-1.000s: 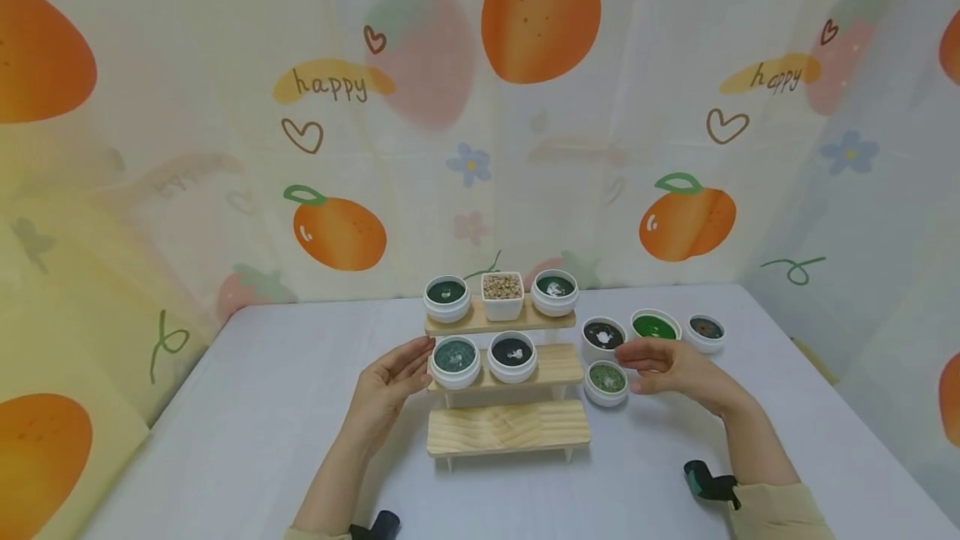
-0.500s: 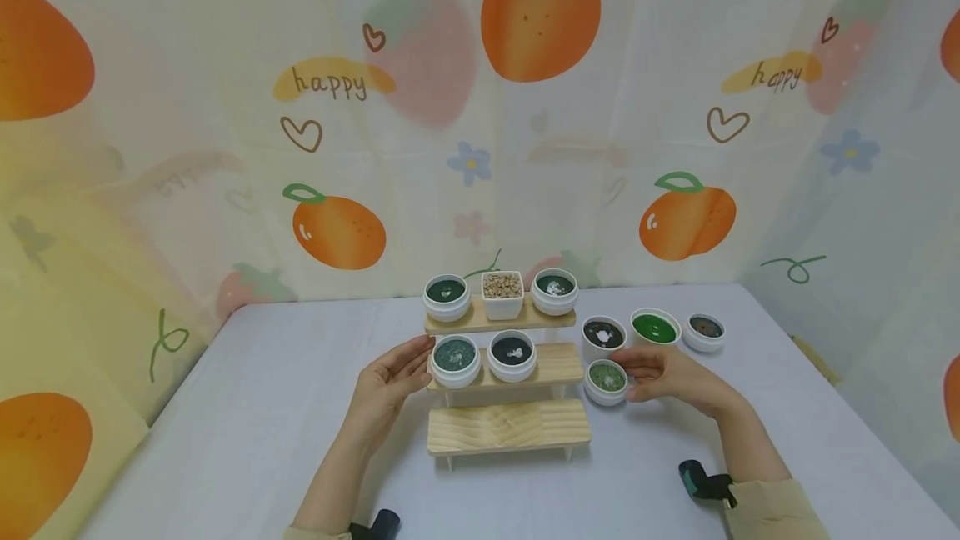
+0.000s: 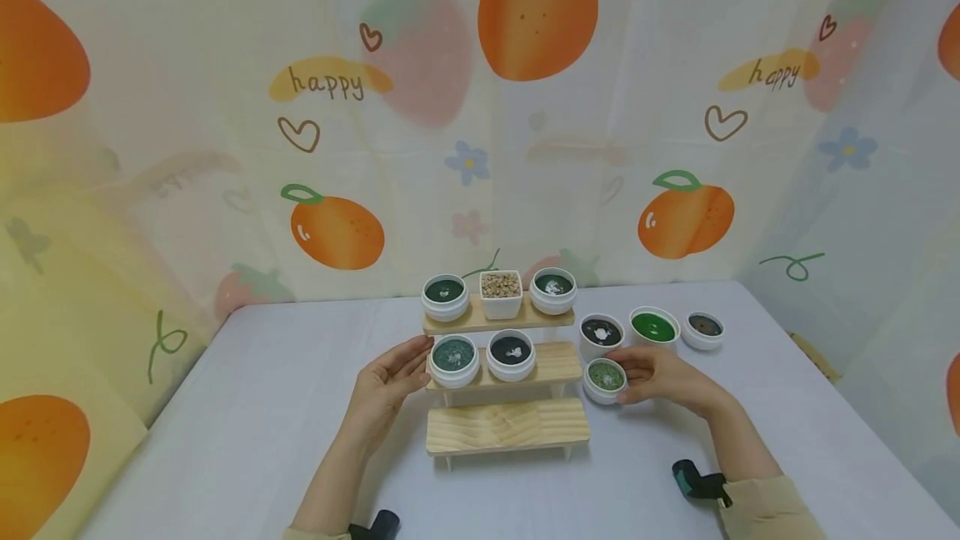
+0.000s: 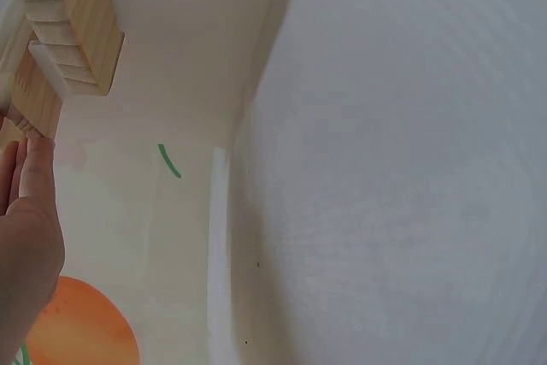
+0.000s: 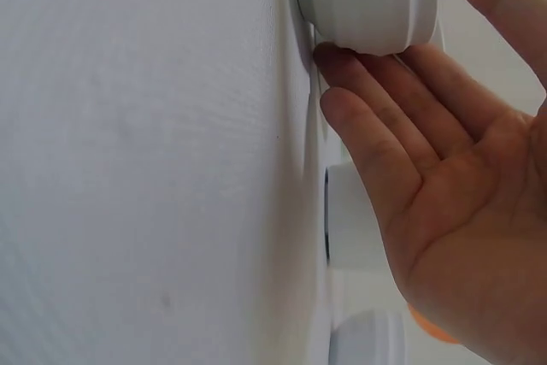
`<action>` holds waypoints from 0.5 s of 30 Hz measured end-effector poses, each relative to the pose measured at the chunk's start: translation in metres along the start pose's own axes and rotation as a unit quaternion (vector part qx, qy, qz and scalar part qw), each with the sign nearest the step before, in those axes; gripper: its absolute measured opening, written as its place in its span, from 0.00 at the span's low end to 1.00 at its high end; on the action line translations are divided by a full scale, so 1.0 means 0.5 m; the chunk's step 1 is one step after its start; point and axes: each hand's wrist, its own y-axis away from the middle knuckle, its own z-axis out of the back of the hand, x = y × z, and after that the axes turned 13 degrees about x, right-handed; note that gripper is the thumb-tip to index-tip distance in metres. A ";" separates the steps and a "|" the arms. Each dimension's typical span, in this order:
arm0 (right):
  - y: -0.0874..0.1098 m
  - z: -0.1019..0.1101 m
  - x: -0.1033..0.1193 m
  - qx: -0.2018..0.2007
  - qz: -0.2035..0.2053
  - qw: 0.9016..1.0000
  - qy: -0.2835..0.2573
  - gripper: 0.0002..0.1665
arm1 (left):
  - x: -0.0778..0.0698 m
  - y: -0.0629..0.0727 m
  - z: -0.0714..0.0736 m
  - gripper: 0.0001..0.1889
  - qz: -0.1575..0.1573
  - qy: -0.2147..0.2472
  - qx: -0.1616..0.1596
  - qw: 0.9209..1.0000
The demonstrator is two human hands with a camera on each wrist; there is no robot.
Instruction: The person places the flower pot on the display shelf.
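In the head view my right hand (image 3: 667,375) holds the side of a small white bowl (image 3: 604,382) with speckled green contents, fingers behind it and thumb in front. The right wrist view shows its fingers (image 5: 376,134) against the white bowl wall. My left hand (image 3: 384,390) is at the left end of the middle wooden shelf (image 3: 558,363), beside a bowl with teal contents (image 3: 453,361). In the left wrist view its fingertips (image 4: 38,156) touch the shelf's end. Next to the teal bowl stands a bowl with dark contents (image 3: 512,357).
The top shelf (image 3: 472,322) carries two round bowls and a square cup of grains (image 3: 501,294). A bare lower shelf (image 3: 506,427) stands in front. Right of the shelves are a dark-filled cup (image 3: 600,335), a bright green one (image 3: 654,328) and a brown-filled bowl (image 3: 703,330).
My right hand has moved left and slightly down, from beside the speckled green bowl to holding its side. My left hand stays at the shelf's end.
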 end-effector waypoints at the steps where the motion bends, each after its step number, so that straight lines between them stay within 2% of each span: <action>1: -0.001 -0.001 -0.001 0.000 0.001 1.000 -0.001 0.39 | 0.000 0.000 0.000 0.32 -0.001 0.000 0.001 1.000; 15: -0.007 -0.004 -0.006 -0.017 0.002 1.000 0.019 0.39 | -0.002 0.001 0.000 0.32 0.002 0.001 -0.001 1.000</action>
